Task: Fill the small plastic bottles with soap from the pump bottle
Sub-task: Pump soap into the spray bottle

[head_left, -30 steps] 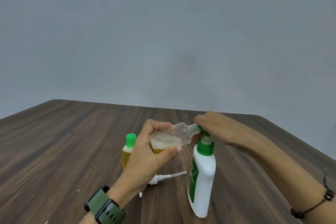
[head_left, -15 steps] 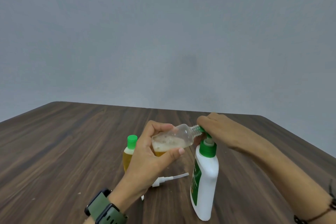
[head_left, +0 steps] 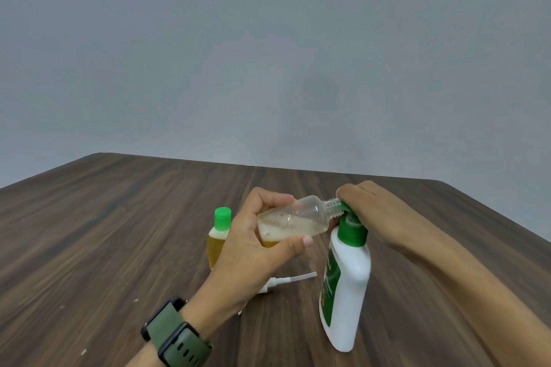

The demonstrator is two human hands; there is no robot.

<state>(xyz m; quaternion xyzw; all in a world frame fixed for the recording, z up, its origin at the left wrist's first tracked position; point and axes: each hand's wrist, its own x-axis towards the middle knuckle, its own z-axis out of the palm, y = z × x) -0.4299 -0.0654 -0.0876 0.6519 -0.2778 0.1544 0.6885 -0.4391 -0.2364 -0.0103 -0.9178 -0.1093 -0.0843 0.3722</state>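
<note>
My left hand [head_left: 253, 250] grips a small clear bottle [head_left: 298, 219], tilted nearly flat with its threaded neck pointing right at the pump spout. Frothy yellow soap fills its lower part. My right hand [head_left: 369, 208] rests closed over the green pump head [head_left: 350, 228] of the white pump bottle [head_left: 347, 289], which stands upright on the table. A second small bottle [head_left: 219, 237], full of yellow soap and capped green, stands behind my left hand.
A white spray-pump insert with its tube [head_left: 293, 278] lies on the dark wooden table [head_left: 119, 232], between my left hand and the pump bottle. A grey wall rises beyond the table's far edge. A green watch sits on my left wrist.
Both hands and bottles keep the same pose. The view has shifted slightly, and the pump bottle sits a little higher in view than a second ago.
</note>
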